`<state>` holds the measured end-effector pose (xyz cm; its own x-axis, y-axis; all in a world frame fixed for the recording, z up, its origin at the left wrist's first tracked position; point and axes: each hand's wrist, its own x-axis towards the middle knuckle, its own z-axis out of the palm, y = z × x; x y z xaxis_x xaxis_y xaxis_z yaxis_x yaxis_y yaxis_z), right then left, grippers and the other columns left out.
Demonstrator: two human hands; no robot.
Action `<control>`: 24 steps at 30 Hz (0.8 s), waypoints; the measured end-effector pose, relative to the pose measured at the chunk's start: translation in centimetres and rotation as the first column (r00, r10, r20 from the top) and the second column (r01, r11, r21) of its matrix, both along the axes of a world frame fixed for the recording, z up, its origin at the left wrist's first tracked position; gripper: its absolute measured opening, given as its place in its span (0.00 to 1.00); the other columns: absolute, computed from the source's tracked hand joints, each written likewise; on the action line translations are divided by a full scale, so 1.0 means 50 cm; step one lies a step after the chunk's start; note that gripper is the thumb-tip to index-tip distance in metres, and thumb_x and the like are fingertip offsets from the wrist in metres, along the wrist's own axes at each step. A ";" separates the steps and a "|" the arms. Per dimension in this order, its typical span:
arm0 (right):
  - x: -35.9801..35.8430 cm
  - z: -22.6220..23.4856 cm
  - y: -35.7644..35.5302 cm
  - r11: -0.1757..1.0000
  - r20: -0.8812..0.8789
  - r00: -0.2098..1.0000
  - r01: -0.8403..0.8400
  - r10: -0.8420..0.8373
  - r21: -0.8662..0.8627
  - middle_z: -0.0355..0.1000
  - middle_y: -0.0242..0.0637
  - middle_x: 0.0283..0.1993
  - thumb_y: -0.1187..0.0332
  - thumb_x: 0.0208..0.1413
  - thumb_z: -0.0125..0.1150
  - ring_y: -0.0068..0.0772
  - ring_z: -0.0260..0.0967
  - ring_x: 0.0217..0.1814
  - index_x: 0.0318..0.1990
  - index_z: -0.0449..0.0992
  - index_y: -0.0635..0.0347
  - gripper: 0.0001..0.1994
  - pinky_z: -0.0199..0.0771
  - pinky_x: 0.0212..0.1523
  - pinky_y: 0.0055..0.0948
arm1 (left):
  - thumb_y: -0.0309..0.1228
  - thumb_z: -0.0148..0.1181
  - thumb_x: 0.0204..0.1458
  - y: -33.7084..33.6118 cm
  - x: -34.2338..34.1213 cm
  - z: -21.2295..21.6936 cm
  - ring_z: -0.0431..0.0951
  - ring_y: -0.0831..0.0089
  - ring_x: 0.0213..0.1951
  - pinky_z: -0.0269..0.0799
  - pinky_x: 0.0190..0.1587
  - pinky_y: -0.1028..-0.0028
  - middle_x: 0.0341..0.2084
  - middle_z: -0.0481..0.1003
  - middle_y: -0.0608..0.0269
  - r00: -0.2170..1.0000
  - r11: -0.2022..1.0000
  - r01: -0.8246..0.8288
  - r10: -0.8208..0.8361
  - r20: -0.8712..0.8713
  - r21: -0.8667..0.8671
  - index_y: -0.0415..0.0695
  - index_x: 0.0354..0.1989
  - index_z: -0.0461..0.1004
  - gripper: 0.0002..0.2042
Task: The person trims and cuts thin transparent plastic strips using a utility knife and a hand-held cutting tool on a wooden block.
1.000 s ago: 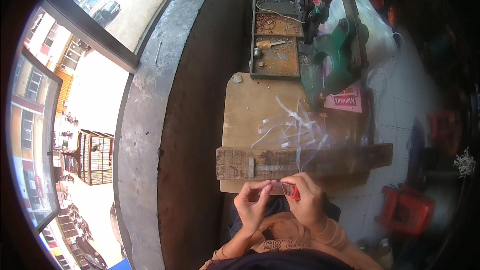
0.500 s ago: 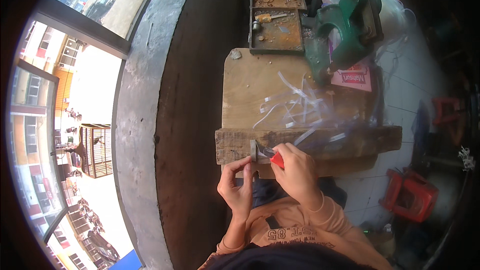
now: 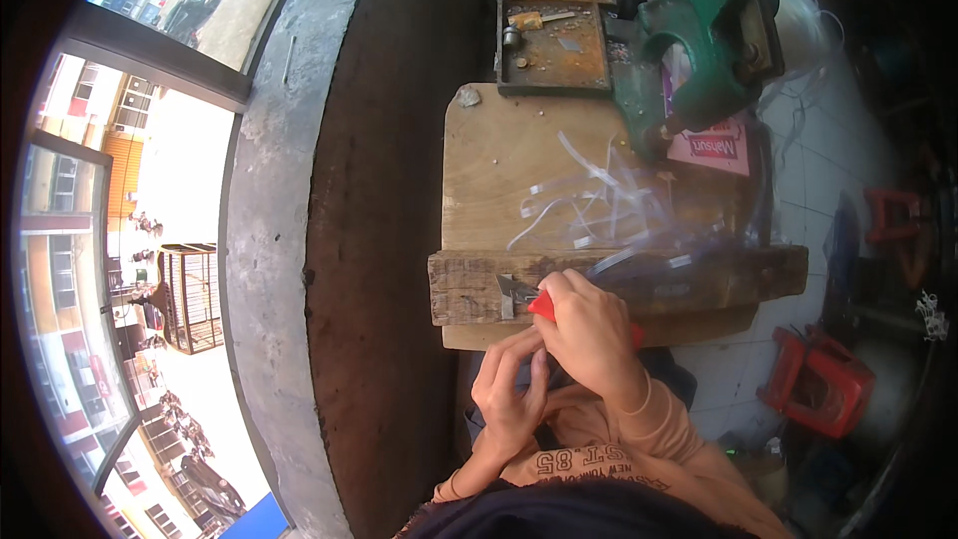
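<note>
My right hand is closed around a red-handled cutter knife. Its grey blade reaches left over a thick wooden bar, beside a small flat metal piece on that bar. My left hand is just below and left of the right one, off the bar. Its fingers are bent toward the thumb, the tips close to the right hand; whatever is between them cannot be made out. Beyond the bar, clear plastic strips lie tangled on a worn wooden board.
A rusty compartment tray with scraps stands at the board's far end. Right of it is a green cast-metal tool, with a pink packet beneath. A red plastic stool stands at right; a concrete ledge runs along the left.
My left hand has come off the bar and moved down and right, toward my right hand. The knife has shifted slightly left, and its blade now lies over the metal piece.
</note>
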<state>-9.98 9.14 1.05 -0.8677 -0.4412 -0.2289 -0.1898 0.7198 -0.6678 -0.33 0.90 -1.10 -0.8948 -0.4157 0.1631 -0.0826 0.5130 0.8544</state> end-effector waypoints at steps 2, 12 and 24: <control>0.000 -0.001 -0.001 1.000 -0.002 1.000 -0.019 0.019 0.016 0.70 0.46 0.35 0.68 0.47 0.60 0.53 0.70 0.34 0.35 0.70 0.63 0.10 0.70 0.33 0.44 | 0.15 0.57 0.44 0.001 -0.001 -0.002 0.78 0.60 0.38 0.72 0.42 0.70 0.37 0.76 0.50 1.000 0.999 0.011 -0.011 0.002 -0.036 0.35 0.37 0.73 0.10; 0.001 -0.005 -0.001 0.995 -0.022 0.996 -0.086 0.087 0.040 0.69 0.46 0.32 0.70 0.48 0.57 0.52 0.71 0.32 0.32 0.67 0.63 0.08 0.70 0.31 0.44 | 0.19 0.63 0.40 0.013 -0.003 0.003 0.73 0.47 0.47 0.73 0.43 0.64 0.50 0.65 0.35 0.991 0.951 0.121 -0.098 0.093 -0.284 0.34 0.42 0.67 0.18; -0.020 0.033 0.023 0.996 0.080 0.993 -0.092 0.092 0.006 0.72 0.50 0.23 0.72 0.46 0.56 0.52 0.74 0.27 0.37 0.63 0.67 0.13 0.73 0.27 0.42 | 0.29 0.57 0.48 -0.012 -0.020 0.007 0.73 0.50 0.43 0.64 0.52 0.58 0.49 0.63 0.27 0.867 0.617 0.497 -0.320 0.382 -0.610 0.30 0.46 0.60 0.20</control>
<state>-11.00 10.31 2.70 -0.8025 -0.5158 -0.3000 -0.2022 0.7081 -0.6766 -1.32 0.28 -0.75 -0.9888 0.1473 0.0245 0.1487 0.9571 0.2488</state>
